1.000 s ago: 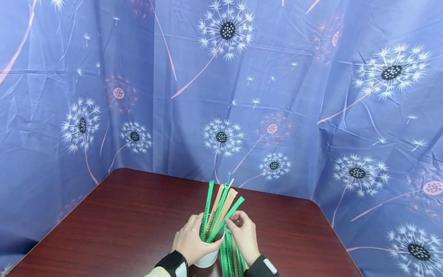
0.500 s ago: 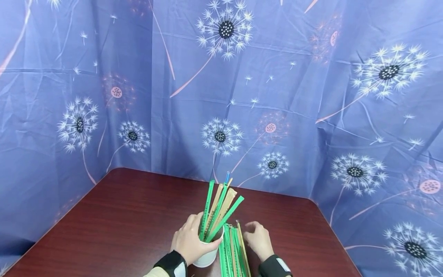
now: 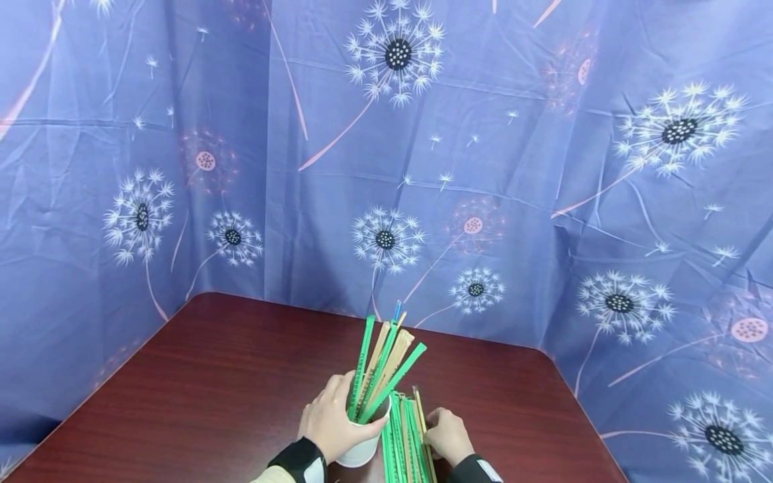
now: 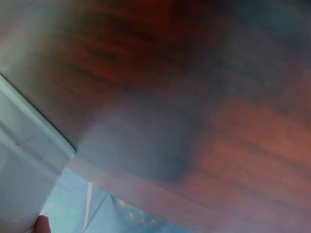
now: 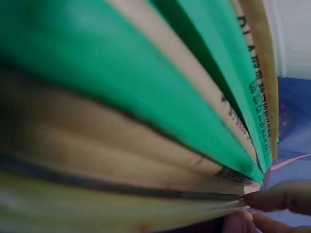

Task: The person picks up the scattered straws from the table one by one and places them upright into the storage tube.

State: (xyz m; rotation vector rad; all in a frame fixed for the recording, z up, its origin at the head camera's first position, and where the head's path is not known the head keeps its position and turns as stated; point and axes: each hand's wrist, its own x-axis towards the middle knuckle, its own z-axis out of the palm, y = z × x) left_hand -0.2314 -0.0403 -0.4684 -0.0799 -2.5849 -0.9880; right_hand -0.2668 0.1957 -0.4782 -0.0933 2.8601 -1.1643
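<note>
My left hand (image 3: pixel 331 417) grips a white cup (image 3: pixel 357 453), its thumb and fingers curled round the side near the rim. Several long, slim sticks in green and tan printed paper sleeves (image 3: pixel 379 376) lean out of the cup, with one blue tip behind them. The left wrist view shows the cup's wall (image 4: pixel 26 160) and one fingertip (image 4: pixel 42 224). Right of the cup lies a row of similar green and tan sleeved sticks (image 3: pixel 403 436). My right hand (image 3: pixel 448 435) is at that row's right edge; in the right wrist view its fingertips (image 5: pixel 272 198) pinch the end of the outermost yellowish stick (image 5: pixel 184 216).
Both hands work near the front of a dark red-brown wooden table (image 3: pixel 241 376) with rounded far corners. A blue curtain (image 3: pixel 314 221) with dandelion prints hangs behind it and along both sides.
My right hand has left the green sleeved stick in the cup, moved right and down to the row's outer edge, and taken hold there. My left hand keeps holding the cup in place.
</note>
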